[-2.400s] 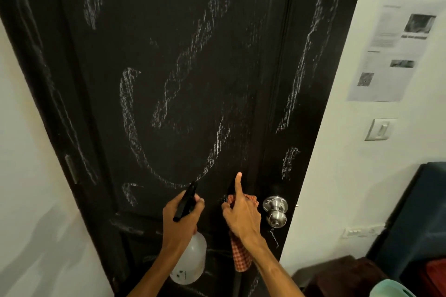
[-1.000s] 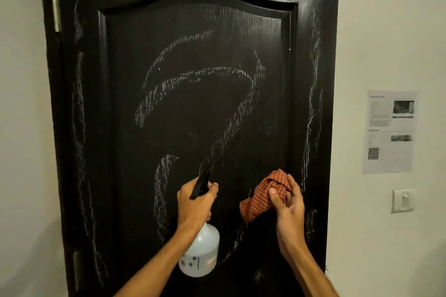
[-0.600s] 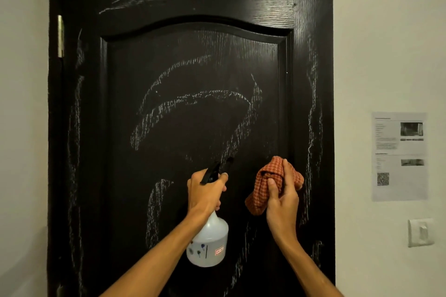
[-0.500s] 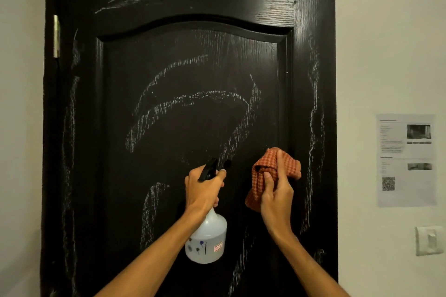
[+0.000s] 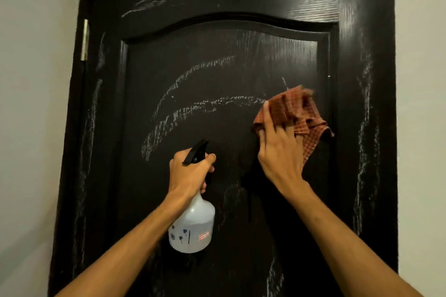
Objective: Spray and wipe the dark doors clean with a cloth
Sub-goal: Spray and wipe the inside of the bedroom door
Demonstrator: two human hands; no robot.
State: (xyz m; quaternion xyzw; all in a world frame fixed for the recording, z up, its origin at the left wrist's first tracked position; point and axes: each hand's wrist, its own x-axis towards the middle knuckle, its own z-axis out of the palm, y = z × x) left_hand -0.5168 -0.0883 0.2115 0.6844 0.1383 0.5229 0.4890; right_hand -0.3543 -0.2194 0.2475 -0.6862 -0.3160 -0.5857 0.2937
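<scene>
A cloth (image 5: 296, 108) is pressed to the streaked dark door (image 5: 217, 55)
The cloth is clutched by the right hand (image 5: 280, 152) at the panel's right side; the spray bottle (image 5: 193, 226) is gripped by the left hand (image 5: 188, 173).

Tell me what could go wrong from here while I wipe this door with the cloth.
The cloth is bunched in your right hand, so it may smear the white streaks rather than lift them. What looks like a wet run below that hand could drip farther down the door.
</scene>
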